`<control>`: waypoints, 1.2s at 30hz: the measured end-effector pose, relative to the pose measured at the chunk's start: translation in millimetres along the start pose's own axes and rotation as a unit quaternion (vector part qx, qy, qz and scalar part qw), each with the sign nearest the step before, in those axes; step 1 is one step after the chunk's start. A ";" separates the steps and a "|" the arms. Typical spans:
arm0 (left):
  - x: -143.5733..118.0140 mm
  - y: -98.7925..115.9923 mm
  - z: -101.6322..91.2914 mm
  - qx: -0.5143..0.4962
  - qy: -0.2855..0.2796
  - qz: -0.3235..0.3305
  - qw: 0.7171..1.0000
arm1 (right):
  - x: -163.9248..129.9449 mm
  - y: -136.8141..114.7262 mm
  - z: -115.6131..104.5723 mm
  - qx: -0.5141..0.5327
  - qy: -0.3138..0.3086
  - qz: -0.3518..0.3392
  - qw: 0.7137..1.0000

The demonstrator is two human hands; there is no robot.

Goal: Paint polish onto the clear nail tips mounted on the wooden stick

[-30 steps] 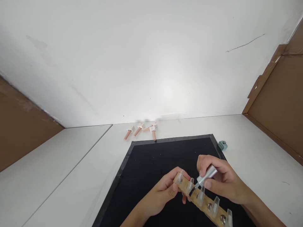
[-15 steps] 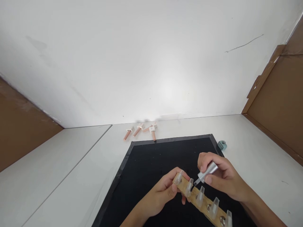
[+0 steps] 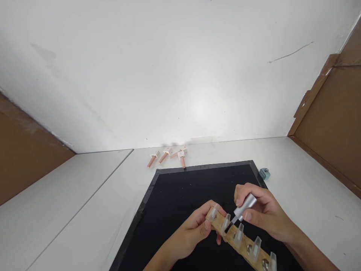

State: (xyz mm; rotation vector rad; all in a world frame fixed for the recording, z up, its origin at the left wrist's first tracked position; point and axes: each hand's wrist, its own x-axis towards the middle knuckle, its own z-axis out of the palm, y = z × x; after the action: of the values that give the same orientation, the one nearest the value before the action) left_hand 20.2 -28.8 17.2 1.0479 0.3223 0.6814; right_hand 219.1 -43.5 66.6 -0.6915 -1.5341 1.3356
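My left hand [image 3: 194, 229] grips the near end of a wooden strip [image 3: 245, 246] that carries several clear false nail tips [image 3: 255, 244] standing in a row. My right hand [image 3: 266, 214] pinches a silver brush cap [image 3: 244, 207]; its thin dark brush touches the second nail tip [image 3: 225, 223] from the left. Both hands hover over a black mat [image 3: 183, 195] on the white table.
Several small pink bottles with white labels [image 3: 169, 156] lie on the white table beyond the mat's far edge. A small teal bottle [image 3: 264, 173] stands by the mat's far right corner. Brown cardboard panels [image 3: 332, 124] rise at both sides, and a white wall closes the back.
My right hand has lifted and drawn the brush slightly up along the second nail tip. The left hand and the wooden strip have barely moved.
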 end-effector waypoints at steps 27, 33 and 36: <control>-4.1 -2.2 -3.9 0.024 0.001 -0.007 1.000 | 1.2 1.4 -3.7 -0.044 0.030 -0.015 0.998; -5.0 -2.9 -3.2 0.023 -0.002 -0.009 1.000 | 2.2 3.4 -4.5 -0.040 0.037 -0.020 0.998; -5.4 -2.5 -2.8 0.021 -0.001 -0.010 1.000 | 1.4 3.9 -5.1 -0.044 0.044 -0.015 0.998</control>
State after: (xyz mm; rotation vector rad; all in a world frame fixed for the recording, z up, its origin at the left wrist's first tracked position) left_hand 15.4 -31.2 13.3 1.0848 0.3458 0.6580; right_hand 222.6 -39.2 63.0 -0.7685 -1.5338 1.2055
